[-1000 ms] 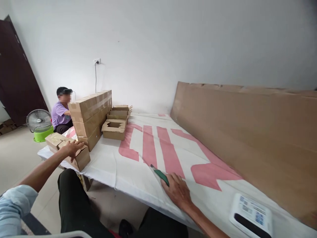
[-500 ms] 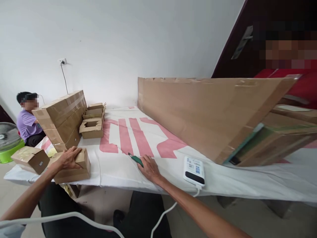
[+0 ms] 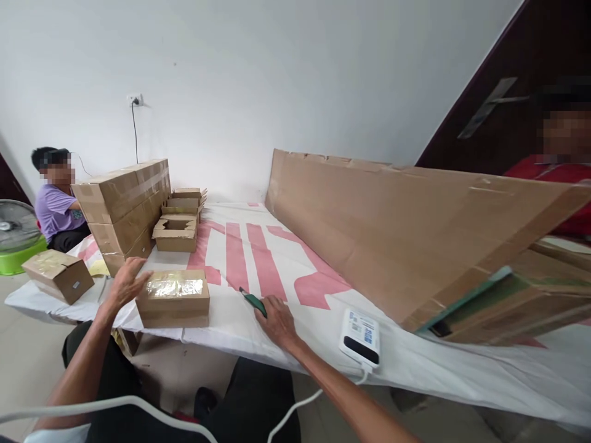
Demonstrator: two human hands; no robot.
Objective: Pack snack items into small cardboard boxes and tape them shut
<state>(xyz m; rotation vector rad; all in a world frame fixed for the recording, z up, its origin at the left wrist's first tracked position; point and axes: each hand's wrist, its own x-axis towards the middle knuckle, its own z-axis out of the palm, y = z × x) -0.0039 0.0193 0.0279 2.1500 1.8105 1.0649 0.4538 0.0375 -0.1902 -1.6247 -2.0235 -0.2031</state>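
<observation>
A small taped cardboard box (image 3: 178,311) lies on the white cloth, with shiny clear tape across its top. My left hand (image 3: 127,284) is at the box's left end, its fingers stretched out and apart; the fingertips reach its upper left edge, and I cannot tell whether they press on it. To the right of the box, my right hand (image 3: 278,321) rests over the cloth, closed around a green utility knife (image 3: 253,303) whose tip points left and away from me. A second small cardboard box (image 3: 59,277) sits left of my left hand.
Stacked long cartons (image 3: 122,209) and open-topped boxes (image 3: 175,237) stand at the back left. A large cardboard panel (image 3: 392,231) leans along the right. A white device (image 3: 360,337) with a cable lies near my right hand. Two people sit or stand at the sides.
The small box has moved right, toward the knife, and its taped top now shows. My left hand has gone from lying on its top to its left end. The right hand keeps the knife.
</observation>
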